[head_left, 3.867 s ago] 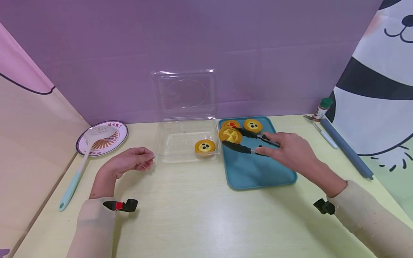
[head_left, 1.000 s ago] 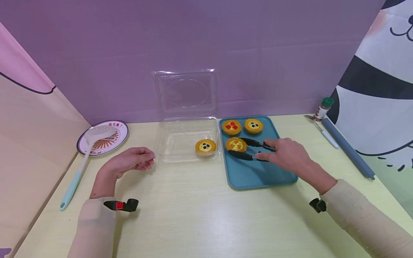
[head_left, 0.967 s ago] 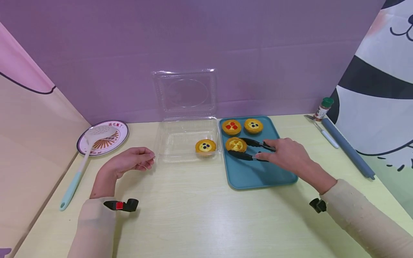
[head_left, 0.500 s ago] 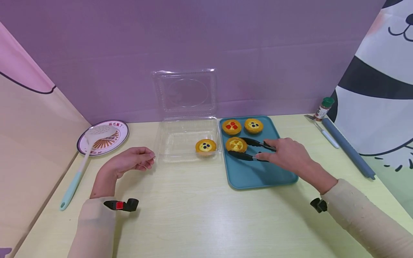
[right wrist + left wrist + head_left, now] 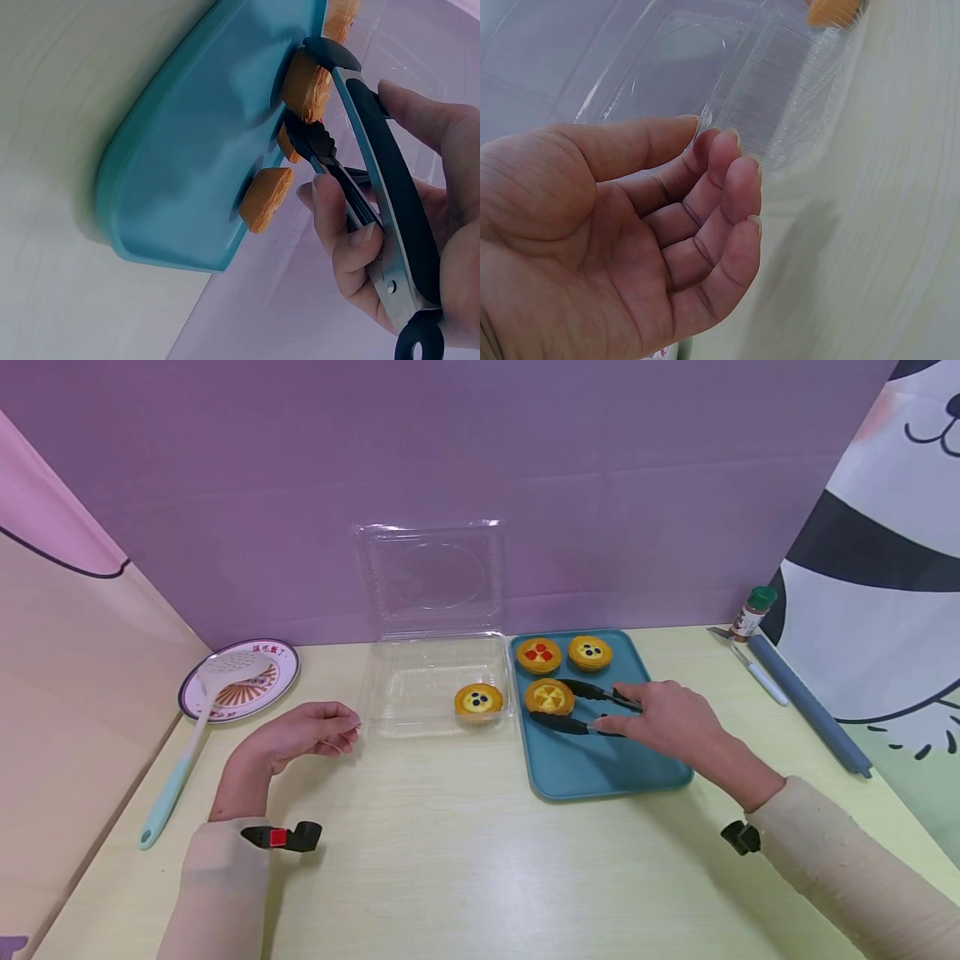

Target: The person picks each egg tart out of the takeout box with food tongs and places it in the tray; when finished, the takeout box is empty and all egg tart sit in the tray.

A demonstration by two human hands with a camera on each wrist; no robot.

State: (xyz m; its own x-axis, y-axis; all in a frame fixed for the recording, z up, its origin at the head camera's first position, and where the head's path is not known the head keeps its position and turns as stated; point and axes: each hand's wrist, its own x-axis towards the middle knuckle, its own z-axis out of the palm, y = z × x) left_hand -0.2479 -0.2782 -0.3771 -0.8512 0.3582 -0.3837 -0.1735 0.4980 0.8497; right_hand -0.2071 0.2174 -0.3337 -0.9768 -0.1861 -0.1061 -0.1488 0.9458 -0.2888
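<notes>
My right hand (image 5: 626, 710) grips black tongs (image 5: 581, 706). Their tips sit on either side of a yellow-topped tart (image 5: 549, 696) at the left of the teal tray (image 5: 600, 768). The right wrist view shows the tongs (image 5: 375, 165) closed around that tart (image 5: 306, 85), which seems to touch the tray (image 5: 202, 150). A red-topped tart (image 5: 538, 654) and a blueberry tart (image 5: 589, 652) sit at the tray's back. Another blueberry tart (image 5: 477, 701) lies in the open clear container (image 5: 420, 681). My left hand (image 5: 303, 735) rests on the table, its loosely curled fingertips (image 5: 727, 150) at the container's corner (image 5: 780, 97).
A patterned plate (image 5: 258, 689) with a pale slotted spoon (image 5: 187, 747) lies far left. A spice bottle (image 5: 752, 610), a white pen (image 5: 761, 681) and a grey roll (image 5: 806, 706) lie along the right edge. The container's lid (image 5: 427, 577) stands against the purple wall.
Since 3.9 s ago the tongs and the yellow-topped tart have shifted from beside the red-topped tart to nearer me on the tray. Nothing has visibly moved in the last second.
</notes>
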